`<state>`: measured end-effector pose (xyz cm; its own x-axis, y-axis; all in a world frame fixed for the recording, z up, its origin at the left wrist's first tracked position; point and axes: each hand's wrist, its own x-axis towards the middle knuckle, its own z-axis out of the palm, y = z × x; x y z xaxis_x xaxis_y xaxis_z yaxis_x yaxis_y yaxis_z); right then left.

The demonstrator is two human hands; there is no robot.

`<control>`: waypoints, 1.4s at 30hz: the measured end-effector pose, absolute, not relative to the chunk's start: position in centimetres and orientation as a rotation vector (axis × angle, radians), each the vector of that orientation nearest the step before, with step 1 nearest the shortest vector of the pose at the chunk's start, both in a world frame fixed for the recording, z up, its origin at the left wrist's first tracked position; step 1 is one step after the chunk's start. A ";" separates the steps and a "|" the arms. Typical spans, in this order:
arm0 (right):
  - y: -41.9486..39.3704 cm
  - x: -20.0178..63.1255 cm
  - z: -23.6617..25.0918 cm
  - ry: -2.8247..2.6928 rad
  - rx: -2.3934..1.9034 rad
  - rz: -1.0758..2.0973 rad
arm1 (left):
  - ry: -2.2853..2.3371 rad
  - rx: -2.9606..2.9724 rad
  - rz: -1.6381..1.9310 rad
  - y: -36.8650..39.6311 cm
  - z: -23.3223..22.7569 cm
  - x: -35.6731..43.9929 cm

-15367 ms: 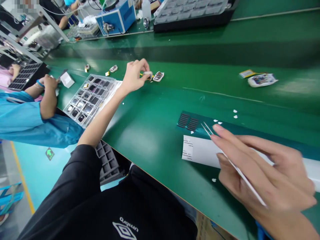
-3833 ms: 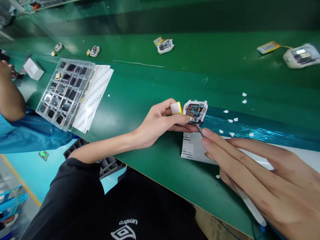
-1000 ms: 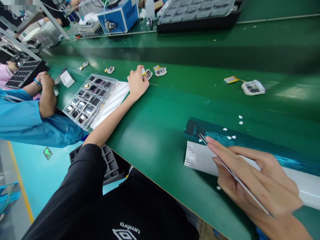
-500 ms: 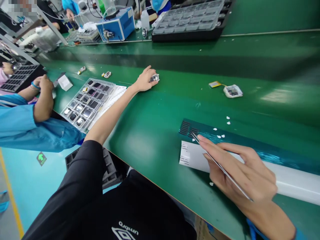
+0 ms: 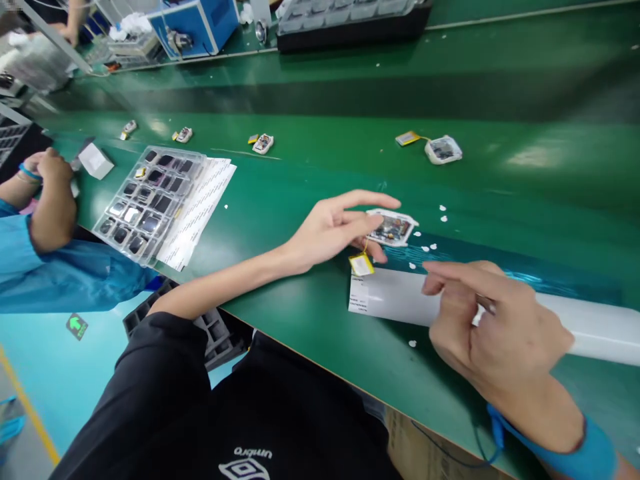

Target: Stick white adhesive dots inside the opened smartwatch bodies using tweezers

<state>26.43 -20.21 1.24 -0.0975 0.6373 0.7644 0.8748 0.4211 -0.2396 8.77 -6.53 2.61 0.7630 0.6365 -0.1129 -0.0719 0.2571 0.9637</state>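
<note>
The left hand lies open, fingertips touching the small open device set on the green worktop, its yellow battery dangling just beside. The right hand hovers curled over the white label strip — whether it grips anything, I cannot tell. Placement looks done — work on the device seems barely begun.

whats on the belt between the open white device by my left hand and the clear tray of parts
In the head view, only bare green belt lies between the open white device and the clear tray, apart from the left hand itself and printed sheets tucked under the tray's edge.
</note>
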 end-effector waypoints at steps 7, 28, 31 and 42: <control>-20.5 26.4 2.3 -1.910 -1.456 -0.192 | 0.468 1.271 0.493 -9.6 2.4 8.5; -20.3 26.8 2.7 -1.698 -1.473 0.227 | 0.611 1.172 0.623 -11.2 2.3 8.0; -20.3 26.8 2.6 -1.710 -1.469 0.136 | 0.601 1.231 0.648 -11.2 2.4 7.9; -20.8 27.4 2.2 -2.057 -1.391 -0.243 | 0.647 1.374 0.710 -12.1 2.2 7.8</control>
<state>27.38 -20.83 2.16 -0.2391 0.7676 0.5946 0.8851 0.4241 -0.1917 7.80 -12.07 2.22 0.6371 0.7708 -0.0003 -0.0710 0.0591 0.9957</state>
